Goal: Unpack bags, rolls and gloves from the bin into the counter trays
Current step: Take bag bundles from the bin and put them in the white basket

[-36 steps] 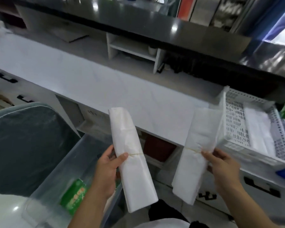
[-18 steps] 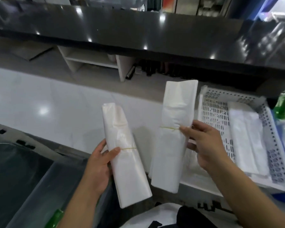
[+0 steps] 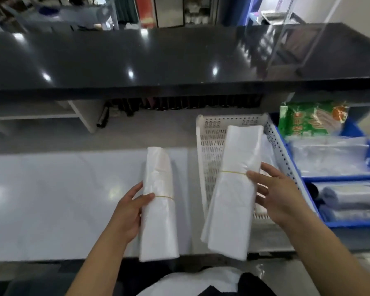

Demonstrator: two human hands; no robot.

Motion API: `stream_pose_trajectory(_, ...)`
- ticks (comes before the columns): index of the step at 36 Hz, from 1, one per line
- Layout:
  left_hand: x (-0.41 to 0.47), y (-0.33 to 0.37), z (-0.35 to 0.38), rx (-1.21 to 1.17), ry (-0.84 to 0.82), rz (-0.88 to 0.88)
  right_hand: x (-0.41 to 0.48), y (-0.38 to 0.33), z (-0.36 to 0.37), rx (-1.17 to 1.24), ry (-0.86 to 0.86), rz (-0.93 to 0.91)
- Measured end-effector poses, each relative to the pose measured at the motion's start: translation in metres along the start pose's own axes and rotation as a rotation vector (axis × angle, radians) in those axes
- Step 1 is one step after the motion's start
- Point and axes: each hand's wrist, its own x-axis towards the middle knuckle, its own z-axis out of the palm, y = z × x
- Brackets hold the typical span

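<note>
On the left, the left hand [image 3: 127, 212] is closed around the left bundle of bags [image 3: 158, 206], thumb across its front just at the yellow rubber band [image 3: 163, 197] and fingers curled behind. This bundle stands roughly upright in the air above the pale desk [image 3: 51, 199], not resting on it.

To its right, the right hand [image 3: 280, 195] grips the right bundle of bags [image 3: 233, 189] from its right edge, fingertips pressing at its own rubber band, with the thumb hidden behind. This bundle leans slightly and hangs over the white perforated tray [image 3: 209, 146], its top end reaching toward the tray's far wall; whether it touches the tray cannot be told. Further right sits a blue tray [image 3: 350, 223] holding clear and grey plastic packs, with a green packet [image 3: 303, 120] propped behind it.

The bundles look light, soft and slick: thin folded plastic film, held together only at the band. Taken near an end, the sheets would likely droop or fan and could slide out. The banded middle, where both hands now pinch, seems the firmest hold, and laying each bundle down flat in the white tray should keep it tidy.
</note>
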Motion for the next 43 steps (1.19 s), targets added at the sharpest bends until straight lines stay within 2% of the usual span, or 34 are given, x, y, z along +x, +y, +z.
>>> stream_pose_trajectory(5, 0.015, 0.000, 0.008, 0.052, 0.004, -0.019, 0.035, -0.008, -0.010, -0.086, 0.041, 0.099)
stream_pose_trajectory(10, 0.014, 0.006, 0.009, 0.163, 0.007, -0.044, 0.065, -0.032, 0.015, -0.227, -0.024, 0.077)
stream_pose_trajectory(13, 0.012, 0.009, 0.008, 0.220, 0.012, -0.052, 0.083, -0.036, 0.025, -0.395, -0.038, 0.075)
stream_pose_trajectory(17, 0.011, 0.012, 0.001, 0.293, 0.006, -0.060, 0.092, -0.016, 0.032, -0.753, 0.000, 0.114)
stream_pose_trajectory(22, 0.011, 0.013, -0.005, 0.356, -0.010, -0.068, 0.090, 0.009, 0.034, -0.907, 0.103, 0.043)
stream_pose_trajectory(28, 0.012, 0.017, -0.001, 0.399, -0.030, -0.079, 0.093, 0.008, 0.051, -0.917, 0.176, -0.018)
stream_pose_trajectory(37, 0.018, 0.023, -0.001, 0.458, -0.088, -0.092, 0.092, 0.019, 0.061, -1.152, 0.273, -0.102)
stream_pose_trajectory(43, 0.024, 0.026, -0.002, 0.447, -0.145, -0.116, 0.090, 0.026, 0.063, -1.222, 0.305, -0.110)
